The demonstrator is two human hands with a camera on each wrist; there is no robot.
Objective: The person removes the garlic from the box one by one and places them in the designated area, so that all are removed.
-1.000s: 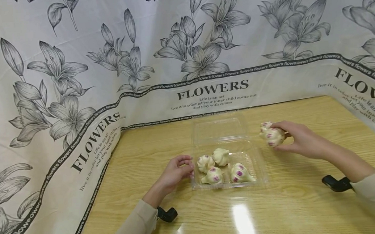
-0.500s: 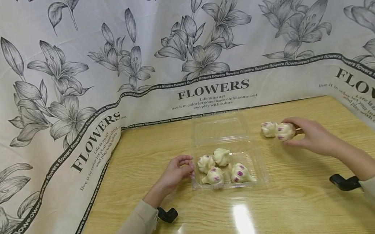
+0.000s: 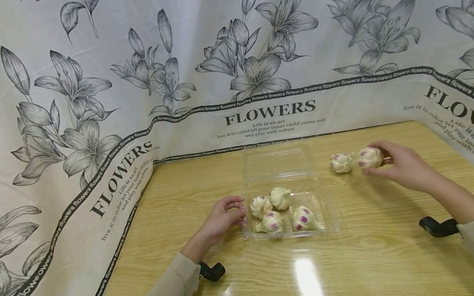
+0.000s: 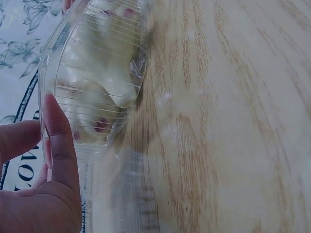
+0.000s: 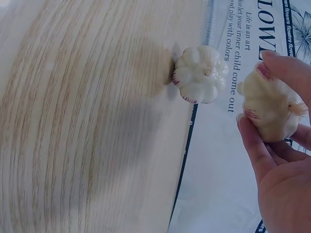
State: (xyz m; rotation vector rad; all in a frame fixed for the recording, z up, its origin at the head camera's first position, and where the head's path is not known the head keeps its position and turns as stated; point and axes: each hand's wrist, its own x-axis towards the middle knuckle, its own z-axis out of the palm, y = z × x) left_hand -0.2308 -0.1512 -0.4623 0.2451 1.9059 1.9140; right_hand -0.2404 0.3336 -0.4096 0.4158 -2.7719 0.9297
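My right hand grips a garlic bulb, white with purple streaks, between thumb and fingers. The right wrist view shows the roots of this held bulb facing the palm side. A second garlic bulb sits on the table just left of it, with a small gap between the two. My left hand pinches the left rim of a clear plastic clamshell box. Inside the box lie several garlic bulbs, grouped mostly in its left half. Thumb and fingers meet the rim in the left wrist view.
The box's hinged lid lies folded back toward the curtain. A flower-printed curtain borders the wooden table at the back and both sides. Black wrist mounts stick out below the forearms.
My right hand has moved right and slightly back with its garlic bulb, opening a gap from the other bulb on the table. The left hand and the box have stayed put.
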